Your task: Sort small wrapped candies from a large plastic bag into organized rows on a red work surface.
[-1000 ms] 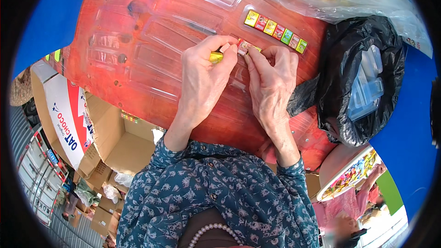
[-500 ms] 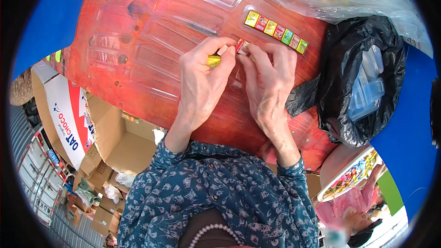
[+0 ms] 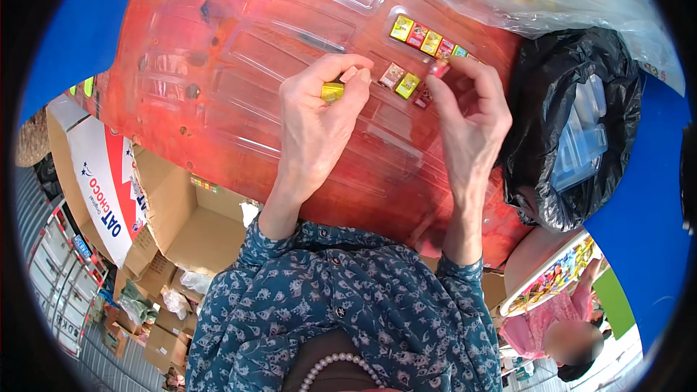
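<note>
The left hand [image 3: 316, 123] is clasping a yellow box [image 3: 332, 92]; loosening fingers could be dropping it. Over the table [image 3: 348, 199], the right hand [image 3: 475, 120] is apparently pinching a red box [image 3: 438, 68], fingertips partly hiding it; a brushing thumb could be skewing the short row of boxes [image 3: 407, 86] beside it.

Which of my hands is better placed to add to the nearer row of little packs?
Probably your right hand: it pinches a red pack near the right end of that row. Your left hand is off the left end, gripping a yellow pack.
</note>
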